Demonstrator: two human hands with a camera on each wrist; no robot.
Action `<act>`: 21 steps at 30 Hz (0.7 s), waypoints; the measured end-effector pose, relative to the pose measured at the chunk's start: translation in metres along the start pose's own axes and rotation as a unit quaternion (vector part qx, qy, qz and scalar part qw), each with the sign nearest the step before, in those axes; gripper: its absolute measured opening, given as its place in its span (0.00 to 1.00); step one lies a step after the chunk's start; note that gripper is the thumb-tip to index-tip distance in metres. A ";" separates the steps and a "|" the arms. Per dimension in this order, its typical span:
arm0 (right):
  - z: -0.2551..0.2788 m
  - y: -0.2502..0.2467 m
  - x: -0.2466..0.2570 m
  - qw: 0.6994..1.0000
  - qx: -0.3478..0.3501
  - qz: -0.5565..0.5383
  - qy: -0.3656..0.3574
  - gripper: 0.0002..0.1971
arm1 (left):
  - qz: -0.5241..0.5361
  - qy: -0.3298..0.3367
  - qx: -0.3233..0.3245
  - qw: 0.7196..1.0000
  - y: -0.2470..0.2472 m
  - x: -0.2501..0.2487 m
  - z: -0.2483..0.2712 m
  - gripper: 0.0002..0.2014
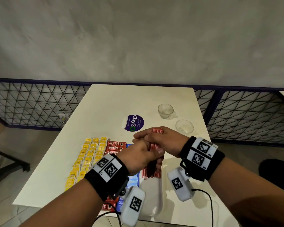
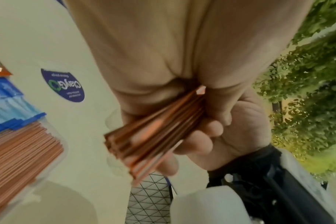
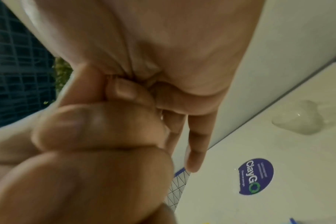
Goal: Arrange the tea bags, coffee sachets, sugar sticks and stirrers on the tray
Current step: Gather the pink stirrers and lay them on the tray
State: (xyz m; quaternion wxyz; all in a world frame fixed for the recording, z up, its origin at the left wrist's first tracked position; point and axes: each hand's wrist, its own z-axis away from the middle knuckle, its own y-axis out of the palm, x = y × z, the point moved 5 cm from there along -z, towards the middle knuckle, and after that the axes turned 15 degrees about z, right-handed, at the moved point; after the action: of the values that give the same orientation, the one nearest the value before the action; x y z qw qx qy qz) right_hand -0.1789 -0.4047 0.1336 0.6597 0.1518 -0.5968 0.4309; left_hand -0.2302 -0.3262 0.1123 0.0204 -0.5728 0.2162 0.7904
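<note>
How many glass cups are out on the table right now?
2. One cup stands near the table's far right edge; the other cup sits nearer, just beyond the right hand. The hands could hide more.

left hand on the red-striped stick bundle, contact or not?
Touching. In the left wrist view the left hand has its fingers curled round the stick bundle; the head view shows the right hand gripping it too.

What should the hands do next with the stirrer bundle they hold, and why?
Probably lower the stirrer bundle onto the tray beside the stirrers already lying there. Both the left hand and right hand grip it above the table, with tea bags and coffee sachets already laid out.
</note>
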 end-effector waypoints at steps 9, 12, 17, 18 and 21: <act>-0.004 -0.003 0.003 0.996 -0.007 -0.084 -0.043 0.10 | 0.091 0.002 0.011 0.996 0.002 0.005 -0.006 0.12; -0.005 -0.005 -0.015 0.993 -0.043 -0.110 -0.017 0.25 | 0.101 0.009 -0.025 0.995 -0.014 0.006 -0.006 0.05; 0.003 0.020 -0.055 0.980 0.002 -0.195 0.032 0.38 | 0.058 -0.035 -0.030 0.997 -0.004 0.031 -0.013 0.02; 0.002 0.024 -0.063 0.977 -0.002 -0.209 0.046 0.37 | 0.063 -0.035 -0.031 0.997 0.001 0.035 -0.015 0.05; -0.001 0.022 -0.089 0.978 -0.033 -0.192 0.073 0.32 | 0.114 -0.052 -0.044 0.991 0.006 0.049 -0.018 0.14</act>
State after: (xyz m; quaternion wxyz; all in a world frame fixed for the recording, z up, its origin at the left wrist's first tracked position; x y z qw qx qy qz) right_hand -0.1878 -0.4255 0.0450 0.7764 0.2093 -0.5210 0.2862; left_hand -0.2330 -0.3490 0.0651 -0.0836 -0.5026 0.2439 0.8252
